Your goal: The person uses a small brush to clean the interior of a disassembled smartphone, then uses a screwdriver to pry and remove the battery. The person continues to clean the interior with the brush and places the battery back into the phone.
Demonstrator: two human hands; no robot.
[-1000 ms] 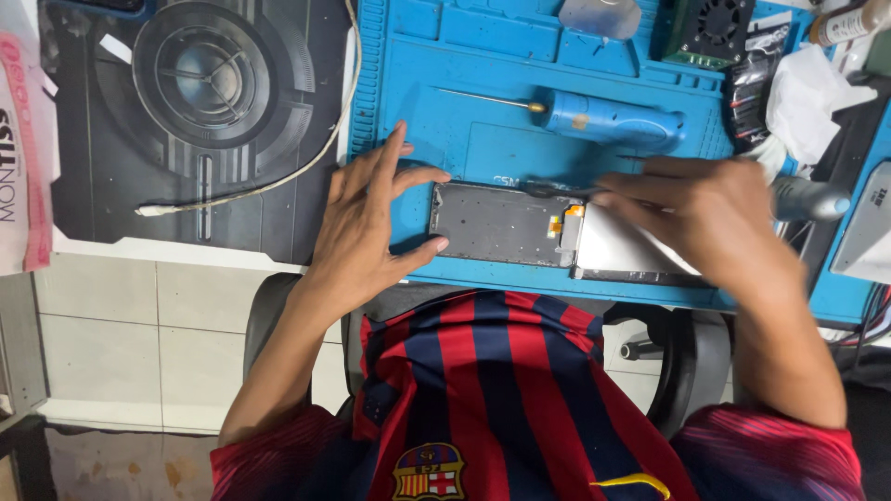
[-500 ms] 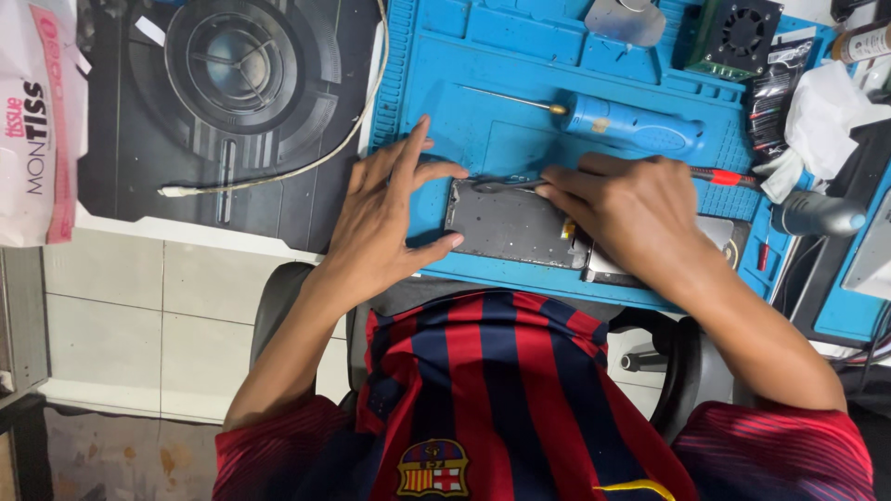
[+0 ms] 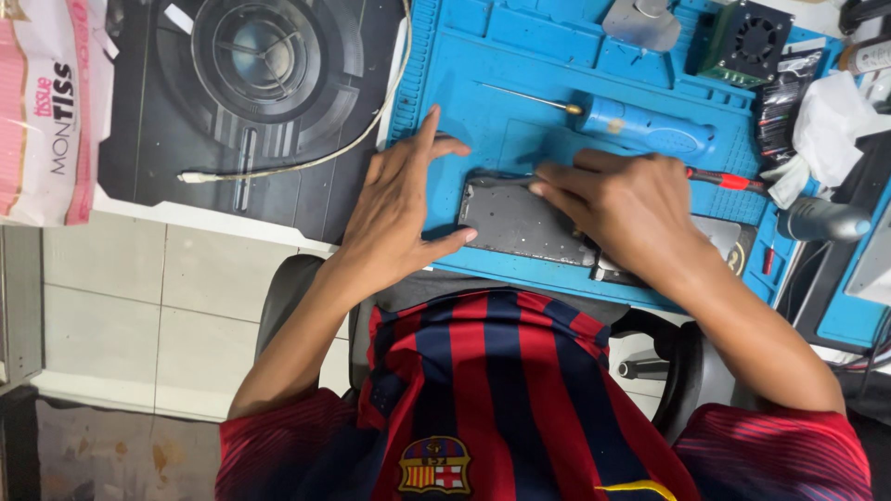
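A flat grey phone panel (image 3: 524,223) lies on the blue work mat (image 3: 483,83), close to the mat's near edge and towards its left end. The left hand (image 3: 399,209) rests open and flat at the panel's left end, fingers spread on the mat, with the thumb lying along the panel's near-left corner, so it steadies the panel rather than gripping it. The right hand (image 3: 626,209) covers the right part of the panel, its fingers curled and pinched at the panel's far edge; a thin dark tool seems to run under the fingertips, but whether they actually clamp it cannot be told. Just beyond the right hand, a blue-handled screwdriver (image 3: 640,130) lies on the mat with its thin shaft pointing left. A red-handled tool (image 3: 729,179) sticks out past the right hand's knuckles. At the mat's far right corner stands a small black fan (image 3: 747,42). Off the mat's left edge a white cable (image 3: 306,158) runs across a dark printed pad (image 3: 241,102), and a pink tissue pack (image 3: 46,111) lies further left.
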